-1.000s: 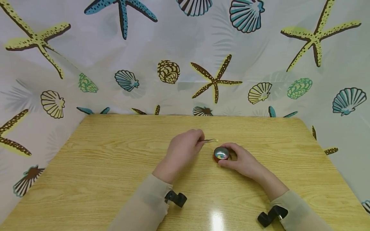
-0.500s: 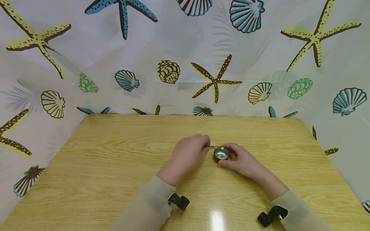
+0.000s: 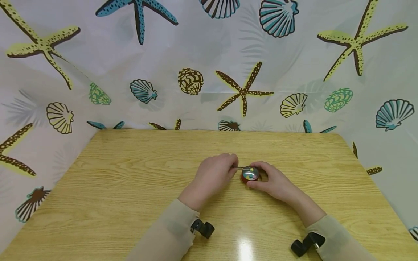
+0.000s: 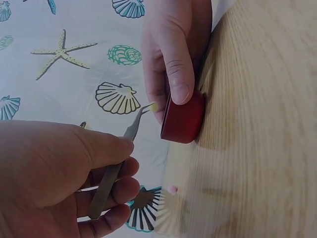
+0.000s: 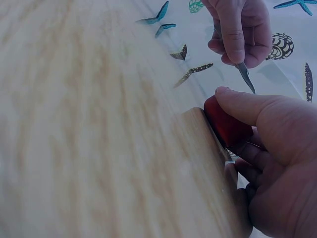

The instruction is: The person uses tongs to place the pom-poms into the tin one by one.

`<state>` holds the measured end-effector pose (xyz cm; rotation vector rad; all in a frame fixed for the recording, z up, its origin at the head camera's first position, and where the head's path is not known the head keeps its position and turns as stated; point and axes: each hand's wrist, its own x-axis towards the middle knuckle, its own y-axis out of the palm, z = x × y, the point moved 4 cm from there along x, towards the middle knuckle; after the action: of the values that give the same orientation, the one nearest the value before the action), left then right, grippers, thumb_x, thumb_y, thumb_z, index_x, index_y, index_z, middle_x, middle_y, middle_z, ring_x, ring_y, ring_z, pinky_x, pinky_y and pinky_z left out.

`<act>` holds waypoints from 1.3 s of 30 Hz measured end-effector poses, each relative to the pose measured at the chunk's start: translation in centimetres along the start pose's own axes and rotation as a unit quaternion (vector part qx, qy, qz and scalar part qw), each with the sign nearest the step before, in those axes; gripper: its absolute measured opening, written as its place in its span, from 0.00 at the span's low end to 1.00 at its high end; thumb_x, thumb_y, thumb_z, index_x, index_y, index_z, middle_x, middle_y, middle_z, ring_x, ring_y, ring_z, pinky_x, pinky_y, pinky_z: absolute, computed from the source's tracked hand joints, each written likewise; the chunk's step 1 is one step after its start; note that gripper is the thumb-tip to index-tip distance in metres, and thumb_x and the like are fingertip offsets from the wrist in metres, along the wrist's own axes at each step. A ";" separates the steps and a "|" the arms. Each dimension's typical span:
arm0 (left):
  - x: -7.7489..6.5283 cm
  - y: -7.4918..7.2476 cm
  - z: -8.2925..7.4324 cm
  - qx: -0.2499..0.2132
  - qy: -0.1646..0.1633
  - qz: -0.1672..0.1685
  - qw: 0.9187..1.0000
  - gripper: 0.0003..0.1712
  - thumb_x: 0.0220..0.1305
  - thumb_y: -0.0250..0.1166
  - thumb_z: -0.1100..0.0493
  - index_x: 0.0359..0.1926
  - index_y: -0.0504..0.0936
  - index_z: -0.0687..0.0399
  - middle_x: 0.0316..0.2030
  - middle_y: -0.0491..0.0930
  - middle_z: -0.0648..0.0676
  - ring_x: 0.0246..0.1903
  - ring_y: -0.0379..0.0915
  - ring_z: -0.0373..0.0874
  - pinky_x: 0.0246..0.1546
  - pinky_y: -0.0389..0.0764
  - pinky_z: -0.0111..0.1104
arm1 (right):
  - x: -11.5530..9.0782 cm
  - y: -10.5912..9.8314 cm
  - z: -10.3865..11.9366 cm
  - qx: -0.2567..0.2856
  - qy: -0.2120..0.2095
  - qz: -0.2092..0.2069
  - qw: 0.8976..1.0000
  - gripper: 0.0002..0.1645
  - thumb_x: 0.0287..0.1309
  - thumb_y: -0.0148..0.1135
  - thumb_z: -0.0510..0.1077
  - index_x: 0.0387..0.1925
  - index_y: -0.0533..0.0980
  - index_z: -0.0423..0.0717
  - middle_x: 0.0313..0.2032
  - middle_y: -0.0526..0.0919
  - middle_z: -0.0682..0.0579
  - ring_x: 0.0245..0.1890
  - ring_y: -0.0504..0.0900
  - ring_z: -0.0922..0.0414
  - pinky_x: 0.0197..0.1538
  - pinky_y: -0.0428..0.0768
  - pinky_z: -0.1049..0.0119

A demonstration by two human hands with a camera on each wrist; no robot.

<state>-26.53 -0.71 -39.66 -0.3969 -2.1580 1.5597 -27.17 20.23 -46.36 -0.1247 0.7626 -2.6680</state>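
My left hand point(image 3: 213, 174) pinches metal tweezers point(image 4: 106, 188) between thumb and fingers. The bent tips hold a small yellow bead-like piece point(image 4: 154, 106) just over the mouth of a red tin point(image 4: 184, 121). Thumb and fingers of my right hand point(image 3: 274, 182) grip that round tin on the table from its right side. Its silvery inside shows in the head view, with several small pieces point(image 3: 250, 177) in pink, yellow and blue at the bottom. The right wrist view shows the tin's red wall point(image 5: 227, 123) under my thumb, its inside hidden there.
A small pink piece point(image 4: 172, 189) lies on the table in the left wrist view. The wooden table point(image 3: 130, 181) meets a curtain point(image 3: 202, 47) printed with shells and starfish. Black camera mounts point(image 3: 203, 228) sit at both sleeve cuffs.
My left hand has come right and slightly toward me, bringing the tweezers with the yellow piece from beyond the tin to over its mouth. The right hand and tin have stayed put.
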 end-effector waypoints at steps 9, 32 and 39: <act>0.0 0.2 0.1 0.002 0.004 0.006 1.000 0.03 0.79 0.72 0.56 0.44 0.86 0.47 0.35 0.82 0.46 0.30 0.76 0.40 0.36 0.80 0.38 | 0.0 0.0 0.1 0.003 -0.007 0.000 1.000 0.34 0.71 0.78 0.53 0.71 0.77 0.47 0.66 0.81 0.47 0.72 0.74 0.45 0.77 0.65 0.38; -0.2 0.3 -0.1 0.005 0.015 0.010 1.000 0.07 0.79 0.71 0.57 0.40 0.83 0.47 0.32 0.78 0.46 0.30 0.73 0.42 0.35 0.78 0.38 | 0.1 0.0 0.0 -0.007 -0.008 -0.002 1.000 0.36 0.70 0.78 0.54 0.72 0.76 0.47 0.67 0.81 0.47 0.71 0.75 0.45 0.76 0.66 0.40; -0.2 0.2 0.0 0.003 0.006 0.009 1.000 0.04 0.80 0.71 0.56 0.43 0.85 0.48 0.34 0.81 0.46 0.30 0.75 0.41 0.35 0.80 0.38 | 0.1 0.0 0.0 -0.015 -0.010 -0.003 1.000 0.36 0.70 0.79 0.55 0.71 0.77 0.47 0.67 0.81 0.47 0.72 0.75 0.45 0.76 0.66 0.39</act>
<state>-26.37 -0.73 -39.88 -0.4228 -2.1461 1.5683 -27.24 20.19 -46.34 -0.1603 0.7965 -2.6588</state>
